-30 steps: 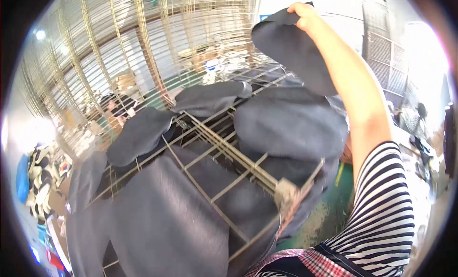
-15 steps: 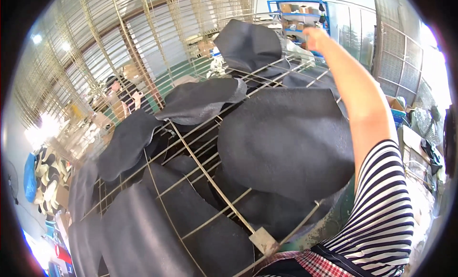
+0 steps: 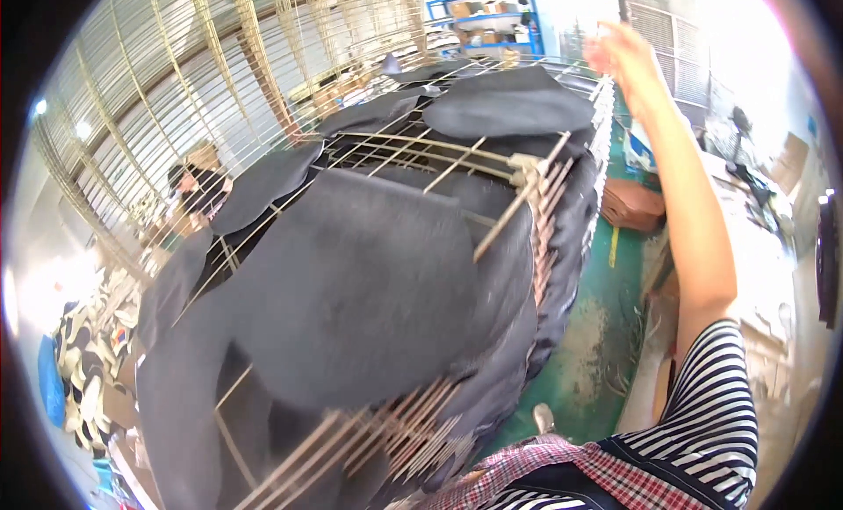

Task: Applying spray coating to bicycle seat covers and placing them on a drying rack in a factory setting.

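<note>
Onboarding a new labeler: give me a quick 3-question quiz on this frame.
1. True or false: the right hand grips a dark sheet.
2. What do the dark sheets lie on? A) a slatted rack B) a green floor C) a cardboard box
3. Fill in: the sleeve on the raised arm is ____ patterned.

Key
1. False: the hand is raised beyond the rack's far corner, blurred, with nothing seen in it.
2. A: the sheets drape over thin pale rods; the floor lies beside the rack.
3. Striped, dark and white.
</note>
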Demonstrator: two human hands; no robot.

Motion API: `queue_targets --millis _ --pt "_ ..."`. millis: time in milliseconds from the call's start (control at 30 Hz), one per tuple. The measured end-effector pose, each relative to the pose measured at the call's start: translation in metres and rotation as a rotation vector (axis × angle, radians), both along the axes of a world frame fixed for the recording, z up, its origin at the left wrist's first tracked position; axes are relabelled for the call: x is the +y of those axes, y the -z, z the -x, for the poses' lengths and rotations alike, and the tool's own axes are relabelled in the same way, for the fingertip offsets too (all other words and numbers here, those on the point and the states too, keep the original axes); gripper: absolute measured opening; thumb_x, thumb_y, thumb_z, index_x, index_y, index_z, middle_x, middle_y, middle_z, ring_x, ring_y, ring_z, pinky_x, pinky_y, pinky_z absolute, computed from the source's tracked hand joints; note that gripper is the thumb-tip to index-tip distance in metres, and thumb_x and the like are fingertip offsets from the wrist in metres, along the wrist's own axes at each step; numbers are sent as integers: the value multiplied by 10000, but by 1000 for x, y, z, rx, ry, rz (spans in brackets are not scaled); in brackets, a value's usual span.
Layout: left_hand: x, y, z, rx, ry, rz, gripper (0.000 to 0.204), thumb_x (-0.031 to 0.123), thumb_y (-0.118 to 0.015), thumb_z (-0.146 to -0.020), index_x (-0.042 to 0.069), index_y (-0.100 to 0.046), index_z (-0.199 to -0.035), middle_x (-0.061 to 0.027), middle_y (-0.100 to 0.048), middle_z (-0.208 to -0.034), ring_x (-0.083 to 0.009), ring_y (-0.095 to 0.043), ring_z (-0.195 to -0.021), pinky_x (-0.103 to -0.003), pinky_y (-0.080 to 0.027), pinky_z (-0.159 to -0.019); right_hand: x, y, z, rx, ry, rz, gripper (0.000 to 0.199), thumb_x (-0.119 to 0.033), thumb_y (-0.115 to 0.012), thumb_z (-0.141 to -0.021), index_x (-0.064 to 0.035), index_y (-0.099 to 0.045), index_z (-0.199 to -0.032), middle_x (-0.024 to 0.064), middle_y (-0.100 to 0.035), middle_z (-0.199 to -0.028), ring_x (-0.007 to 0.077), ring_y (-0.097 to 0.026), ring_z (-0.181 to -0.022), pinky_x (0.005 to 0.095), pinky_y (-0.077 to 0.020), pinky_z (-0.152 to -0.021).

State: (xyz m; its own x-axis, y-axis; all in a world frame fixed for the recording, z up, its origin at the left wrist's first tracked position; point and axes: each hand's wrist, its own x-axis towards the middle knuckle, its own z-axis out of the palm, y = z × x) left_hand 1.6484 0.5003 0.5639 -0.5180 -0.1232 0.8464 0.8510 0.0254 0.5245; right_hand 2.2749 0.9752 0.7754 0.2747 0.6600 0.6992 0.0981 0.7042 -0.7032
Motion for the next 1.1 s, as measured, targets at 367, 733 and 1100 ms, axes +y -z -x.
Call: queue_targets --millis 367,733,1100 --pt "-11 -122 -41 145 1018 -734 546 420 -368 -895 -88 -551 -809 -208 -558 -663 -312 -550 -562 -364 -476 -515 -380 215 1 634 334 184 329 -53 -563 -846 -32 -515 -1171 129 -629 -928 155 -626 -722 244 -518 -646" --pt "-3 -15 -249 89 2169 1070 307 74 -563 -814 -61 -535 -1088 -143 -611 -901 -214 -600 -835 -310 -456 -821 -779 323 156 841 1100 201 261 -64 -562 -816 10 -562 -1066 91 -625 -875 151 -611 -740 267 -498 -675" --pt "-308 177 -285 859 2651 2362 176 40 -591 -818 -39 -600 -975 -81 -617 -839 -151 -603 -739 -259 -480 -714 -1129 421 499 484 2297 1185 148 -68 -631 -717 -60 -632 -865 64 -604 -742 194 -590 -672 296 -485 -631"
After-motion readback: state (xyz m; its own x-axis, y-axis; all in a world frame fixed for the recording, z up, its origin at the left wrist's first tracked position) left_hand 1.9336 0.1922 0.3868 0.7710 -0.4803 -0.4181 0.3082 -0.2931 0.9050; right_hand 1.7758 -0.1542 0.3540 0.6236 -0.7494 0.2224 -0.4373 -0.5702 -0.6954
